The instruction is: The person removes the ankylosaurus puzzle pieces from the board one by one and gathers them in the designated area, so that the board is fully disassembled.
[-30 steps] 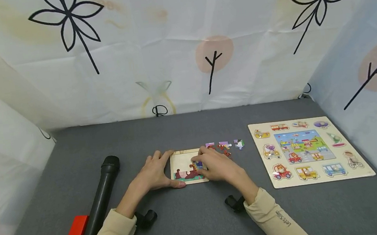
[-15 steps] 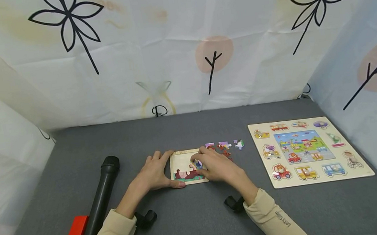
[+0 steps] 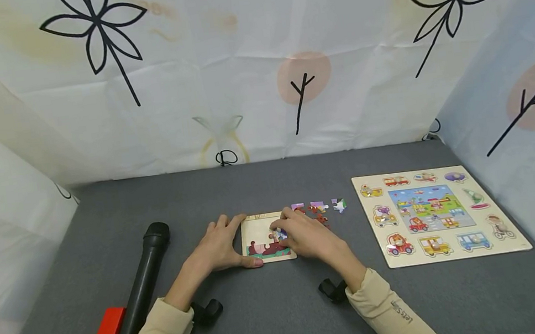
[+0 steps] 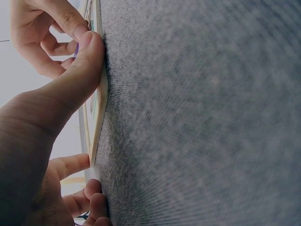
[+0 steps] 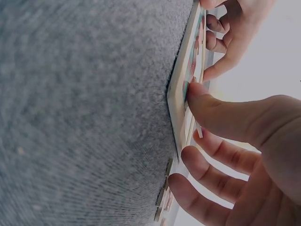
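A small wooden puzzle tray (image 3: 257, 227) lies on the grey table, with assembled pieces (image 3: 267, 248) along its lower part and bare wood above. My left hand (image 3: 219, 245) holds the tray at its left side, thumb at the near edge and index finger at the far left corner; the left wrist view shows the thumb against the tray's edge (image 4: 98, 123). Over the right part of the tray, my right hand (image 3: 308, 234) pinches a bluish puzzle piece (image 3: 281, 234) between thumb and index finger. Its fingers hide part of that piece and the tray's right side.
Several loose puzzle pieces (image 3: 319, 206) lie beyond my right hand. A large vehicle-picture puzzle board (image 3: 394, 259) is at the right. To the left lie a black microphone (image 3: 142, 285) and a red block (image 3: 109, 329). A printed white cloth (image 3: 237, 81) rises behind the table.
The bluish piece has tilted slightly between my right fingers, showing a whiter part. Both hands and the tray stay almost where they were.
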### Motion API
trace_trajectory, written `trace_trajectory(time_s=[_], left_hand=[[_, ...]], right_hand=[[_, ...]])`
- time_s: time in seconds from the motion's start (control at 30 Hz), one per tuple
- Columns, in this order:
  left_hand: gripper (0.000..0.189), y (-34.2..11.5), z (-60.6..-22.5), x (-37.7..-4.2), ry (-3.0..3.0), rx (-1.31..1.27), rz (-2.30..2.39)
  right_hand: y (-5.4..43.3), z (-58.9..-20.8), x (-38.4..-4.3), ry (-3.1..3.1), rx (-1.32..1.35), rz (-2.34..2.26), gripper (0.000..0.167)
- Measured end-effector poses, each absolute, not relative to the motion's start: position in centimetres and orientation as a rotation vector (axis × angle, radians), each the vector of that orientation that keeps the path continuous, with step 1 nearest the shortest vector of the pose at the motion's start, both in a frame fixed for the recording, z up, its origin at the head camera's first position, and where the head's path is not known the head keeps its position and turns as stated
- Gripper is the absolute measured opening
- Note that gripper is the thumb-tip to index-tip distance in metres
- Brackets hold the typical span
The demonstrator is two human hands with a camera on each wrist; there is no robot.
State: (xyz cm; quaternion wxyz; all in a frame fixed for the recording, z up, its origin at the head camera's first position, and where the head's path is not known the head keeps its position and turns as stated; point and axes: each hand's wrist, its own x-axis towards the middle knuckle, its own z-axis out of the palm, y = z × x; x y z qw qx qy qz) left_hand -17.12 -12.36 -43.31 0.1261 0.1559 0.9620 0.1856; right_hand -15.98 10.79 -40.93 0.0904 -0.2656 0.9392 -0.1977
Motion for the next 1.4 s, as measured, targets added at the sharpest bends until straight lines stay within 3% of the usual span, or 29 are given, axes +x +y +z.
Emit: trace_trajectory(time_s=[0.87, 1.4], left_hand=[[0.117, -12.5, -43.4, -17.0, 2.796, 0.446, 0.539], [0.117, -12.4, -43.4, -17.0, 2.804, 0.46, 0.555]], right_hand=[[12.1, -40.6, -15.8, 2.873, -0.894, -0.619, 0.025], [16.4, -40.0, -15.6, 2.896, -0.833, -0.512, 0.029]])
